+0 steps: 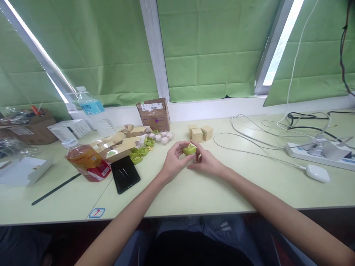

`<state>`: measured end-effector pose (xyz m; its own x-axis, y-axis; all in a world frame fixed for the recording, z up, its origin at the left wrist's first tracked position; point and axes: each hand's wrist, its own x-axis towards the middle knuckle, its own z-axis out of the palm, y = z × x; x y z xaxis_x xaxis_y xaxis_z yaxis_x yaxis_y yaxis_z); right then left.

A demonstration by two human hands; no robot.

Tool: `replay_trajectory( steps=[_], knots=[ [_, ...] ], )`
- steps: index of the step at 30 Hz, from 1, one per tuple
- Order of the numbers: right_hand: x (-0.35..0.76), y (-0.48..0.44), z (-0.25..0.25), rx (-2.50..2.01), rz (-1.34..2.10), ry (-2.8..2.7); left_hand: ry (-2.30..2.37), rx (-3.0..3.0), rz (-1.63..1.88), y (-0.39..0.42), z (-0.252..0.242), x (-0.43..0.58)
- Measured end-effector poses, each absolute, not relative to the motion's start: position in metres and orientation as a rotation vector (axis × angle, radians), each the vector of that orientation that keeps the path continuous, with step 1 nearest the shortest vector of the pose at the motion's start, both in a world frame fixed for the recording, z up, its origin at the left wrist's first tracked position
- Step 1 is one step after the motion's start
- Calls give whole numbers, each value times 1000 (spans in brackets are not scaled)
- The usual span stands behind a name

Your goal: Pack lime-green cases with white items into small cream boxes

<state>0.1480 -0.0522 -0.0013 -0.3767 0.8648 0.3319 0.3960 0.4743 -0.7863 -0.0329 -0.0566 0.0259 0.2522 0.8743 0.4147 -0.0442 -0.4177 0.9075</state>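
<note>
Both my hands meet over the middle of the table around a small green cup-like piece [189,149] with something yellowish on top. My left hand [176,157] has its fingers and thumb closed on its left side. From the right, the fingers of my right hand [205,159] close on the same piece, and its lower part is partly hidden by them. Just beyond stand several small pale-yellow boxes [196,135]. Left of my hands lie more green pieces [136,158] and a clear pack of whitish round items [164,140].
Opened cartons [122,147], a brown box [154,114], a black phone [125,174], a red-labelled bottle [87,162] and a water bottle [95,112] stand or lie at left. Cables, a white charger [317,173] and a power strip [302,152] occupy the right.
</note>
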Motion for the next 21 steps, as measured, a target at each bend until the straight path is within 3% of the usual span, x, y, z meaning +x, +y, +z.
replay_trajectory(
  steps=[21],
  knots=[
    [154,-46,-5,-1000,894,-1925,710,1617,969,-46,22,-47]
  ],
)
